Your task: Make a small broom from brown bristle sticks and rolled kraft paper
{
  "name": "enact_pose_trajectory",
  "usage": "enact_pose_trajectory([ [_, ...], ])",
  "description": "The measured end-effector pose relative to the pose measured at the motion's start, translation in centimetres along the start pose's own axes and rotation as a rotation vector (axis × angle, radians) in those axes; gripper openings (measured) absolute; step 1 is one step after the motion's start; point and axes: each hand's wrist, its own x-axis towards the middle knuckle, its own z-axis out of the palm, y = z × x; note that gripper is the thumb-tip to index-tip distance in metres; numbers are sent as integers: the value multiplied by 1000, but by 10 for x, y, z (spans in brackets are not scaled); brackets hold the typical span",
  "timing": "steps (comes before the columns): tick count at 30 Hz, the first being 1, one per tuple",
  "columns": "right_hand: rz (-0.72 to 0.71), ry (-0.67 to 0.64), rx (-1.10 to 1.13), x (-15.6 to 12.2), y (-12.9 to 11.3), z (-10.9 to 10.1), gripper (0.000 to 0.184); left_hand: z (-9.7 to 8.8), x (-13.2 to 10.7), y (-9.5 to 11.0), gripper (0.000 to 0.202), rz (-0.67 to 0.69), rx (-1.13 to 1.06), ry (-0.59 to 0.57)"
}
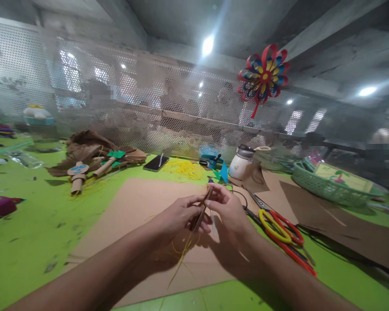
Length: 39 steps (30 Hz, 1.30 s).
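Both my hands meet over a large sheet of brown paper (123, 216) on the green table. Between them is a narrow folded piece of brown paper (202, 210), tilted with its upper end to the right. My left hand (184, 212) has its fingers closed around the lower part of the folded paper. Near the top end, my right hand (225, 203) pinches it between thumb and fingers. Thin yellow strands (181, 257) hang down from below the folded paper onto the sheet. Part of the folded paper is hidden behind my fingers.
Right of my hands lie scissors with red and yellow handles (275, 225). A green basket (330, 183) stands farther right. Behind are a phone (156, 163), a yellow strand pile (184, 169) and a white jar (240, 163). Brown paper figures (78, 175) lie on the left.
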Motion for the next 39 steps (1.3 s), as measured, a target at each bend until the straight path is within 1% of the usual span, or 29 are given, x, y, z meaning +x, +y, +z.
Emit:
enact_pose_trajectory([
  [2, 9, 3, -6, 2, 2, -2, 41, 0, 1, -6, 26, -9, -61, -3],
  [4, 18, 17, -17, 4, 5, -3, 45, -1, 2, -11, 26, -2, -73, 27],
  [7, -2, 15, -29, 6, 8, -4, 50, -3, 6, -14, 17, 40, -3, 88],
  [10, -40, 52, -52, 8, 9, -5, 51, -3, 9, -14, 16, 59, 61, 103],
  [13, -39, 96, -66, 10, 9, -8, 46, -1, 12, -15, 15, 34, 85, 105],
  [19, -25, 90, -43, 14, 12, -14, 35, 2, 12, -23, 26, -68, 29, 95],
  [22, -26, 93, -24, 15, 12, -16, 35, 4, 8, -24, 29, -128, -21, 88],
  [26, -20, 101, 7, 18, 10, -17, 36, 6, 6, -21, 25, -123, -21, 86],
  [29, -15, 104, 14, 20, 10, -17, 36, 5, 9, -21, 20, -148, 25, 113],
  [33, -9, 112, 11, 21, 11, -17, 34, 5, 12, -22, 20, -161, 95, 159],
  [36, -9, 110, 5, 21, 11, -17, 33, 5, 12, -21, 21, -120, 157, 187],
  [39, -10, 99, 0, 21, 10, -16, 33, 3, 10, -18, 19, -66, 290, 185],
])
